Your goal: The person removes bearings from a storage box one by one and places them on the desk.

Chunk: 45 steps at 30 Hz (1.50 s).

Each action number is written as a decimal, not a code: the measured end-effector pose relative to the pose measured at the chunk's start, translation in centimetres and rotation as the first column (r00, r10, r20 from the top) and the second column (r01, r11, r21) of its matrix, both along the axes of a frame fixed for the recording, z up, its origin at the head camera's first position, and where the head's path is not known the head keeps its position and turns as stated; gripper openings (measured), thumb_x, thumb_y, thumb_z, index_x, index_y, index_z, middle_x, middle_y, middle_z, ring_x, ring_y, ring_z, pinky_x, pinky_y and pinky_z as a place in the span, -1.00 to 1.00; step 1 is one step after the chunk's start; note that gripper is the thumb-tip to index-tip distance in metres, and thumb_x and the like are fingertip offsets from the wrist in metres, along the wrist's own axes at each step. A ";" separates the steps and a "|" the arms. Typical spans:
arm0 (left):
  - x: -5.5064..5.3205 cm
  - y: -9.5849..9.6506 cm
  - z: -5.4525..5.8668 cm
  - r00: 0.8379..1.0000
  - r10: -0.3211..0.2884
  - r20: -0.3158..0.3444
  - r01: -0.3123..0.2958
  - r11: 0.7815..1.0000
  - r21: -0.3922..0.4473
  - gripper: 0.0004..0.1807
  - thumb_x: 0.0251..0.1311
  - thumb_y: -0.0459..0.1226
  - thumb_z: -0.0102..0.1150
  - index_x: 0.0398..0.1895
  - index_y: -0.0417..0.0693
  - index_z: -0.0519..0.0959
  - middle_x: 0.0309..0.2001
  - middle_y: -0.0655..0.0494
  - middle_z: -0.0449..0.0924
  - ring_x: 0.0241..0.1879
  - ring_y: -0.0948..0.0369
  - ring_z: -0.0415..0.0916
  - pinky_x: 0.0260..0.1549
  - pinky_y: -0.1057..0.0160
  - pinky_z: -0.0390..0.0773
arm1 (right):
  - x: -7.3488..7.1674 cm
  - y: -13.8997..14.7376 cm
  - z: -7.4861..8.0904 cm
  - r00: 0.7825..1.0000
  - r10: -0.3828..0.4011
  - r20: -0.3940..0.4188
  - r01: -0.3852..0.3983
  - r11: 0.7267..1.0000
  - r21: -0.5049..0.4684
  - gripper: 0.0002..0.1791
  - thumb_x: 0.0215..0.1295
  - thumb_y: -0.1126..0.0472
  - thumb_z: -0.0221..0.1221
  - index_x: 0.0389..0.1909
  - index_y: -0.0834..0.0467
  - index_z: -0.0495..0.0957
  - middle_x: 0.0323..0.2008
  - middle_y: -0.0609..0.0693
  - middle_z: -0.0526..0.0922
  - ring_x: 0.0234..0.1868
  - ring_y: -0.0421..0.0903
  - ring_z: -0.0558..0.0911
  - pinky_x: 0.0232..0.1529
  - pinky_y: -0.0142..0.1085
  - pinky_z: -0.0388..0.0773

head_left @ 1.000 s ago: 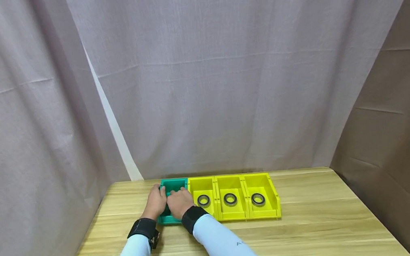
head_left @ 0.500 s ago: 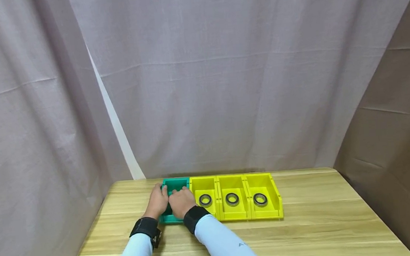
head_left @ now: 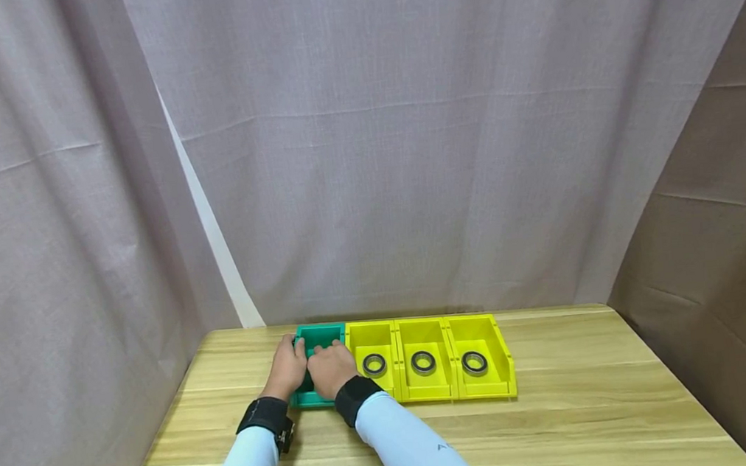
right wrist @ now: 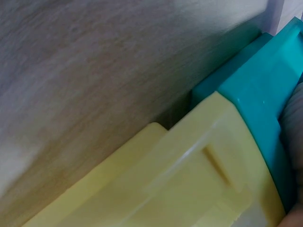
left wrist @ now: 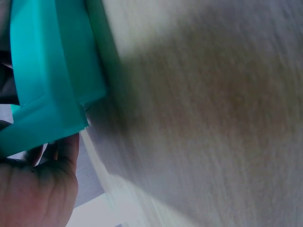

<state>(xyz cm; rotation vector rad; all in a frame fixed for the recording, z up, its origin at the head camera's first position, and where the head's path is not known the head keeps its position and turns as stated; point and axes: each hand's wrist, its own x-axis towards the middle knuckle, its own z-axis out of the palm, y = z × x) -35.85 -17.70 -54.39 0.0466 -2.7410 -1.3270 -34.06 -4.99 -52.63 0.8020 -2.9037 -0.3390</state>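
Note:
In the head view, my left hand point(head_left: 288, 366) grips the left wall of a green plastic storage bin point(head_left: 320, 332), at the left end of a row. The left wrist view has its fingers going behind the wall of the green bin point(left wrist: 52, 61). My right hand point(head_left: 332, 370) lies over the same bin's right side, its fingertips hidden; I cannot tell what they hold. Three yellow bins point(head_left: 427, 395) continue the row rightward. Each has one ball bearing on its floor: a left bearing point(head_left: 365, 367), a middle bearing point(head_left: 414, 365) and a right bearing point(head_left: 465, 365).
The bins stand near the back edge of a wood-grain table point(head_left: 563, 423). A grey curtain point(head_left: 409, 185) hangs behind the table, with more fabric at both sides. In the right wrist view, the front of a yellow bin point(right wrist: 189, 184) sits directly against the green one.
The whole scene has shifted slightly right in the head view. Both hands keep their places on the green bin, and the bearings stay where they were in the yellow bins.

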 end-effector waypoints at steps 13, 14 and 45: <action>-0.1 -0.1 -0.1 1.000 0.006 0.025 -0.006 1.000 0.011 -0.47 0.74 -0.19 -0.30 0.46 -0.46 0.29 0.42 -0.50 0.40 0.48 -0.36 0.36 0.44 -0.30 0.42 | -0.3 -0.1 -0.4 1.000 -0.013 0.015 0.013 1.000 -0.002 -0.78 0.51 -0.07 0.25 -0.05 -0.11 0.80 0.12 -0.11 0.76 0.16 -0.11 0.72 0.33 -0.23 0.50; -0.1 -0.2 -0.1 1.000 0.006 0.026 -0.006 1.000 0.011 -0.47 0.74 -0.19 -0.30 0.47 -0.46 0.28 0.43 -0.50 0.39 0.49 -0.36 0.36 0.45 -0.30 0.42 | -0.3 -0.1 -0.3 1.000 -0.012 0.018 0.012 1.000 0.000 -0.77 0.52 -0.07 0.24 -0.04 -0.11 0.80 0.14 -0.11 0.75 0.19 -0.10 0.71 0.35 -0.23 0.50; 0.4 -0.4 -0.5 0.999 -0.001 0.050 -0.010 0.975 0.221 -0.45 0.75 -0.08 -0.28 0.45 -0.36 0.32 0.34 -0.41 0.45 0.34 -0.27 0.45 0.28 -0.26 0.48 | 0.3 1.6 -0.1 0.991 0.129 -0.027 -0.131 0.977 -0.170 -0.69 0.51 0.00 0.23 0.17 -0.08 0.71 -0.03 -0.09 0.65 -0.18 -0.12 0.44 -0.14 -0.33 0.25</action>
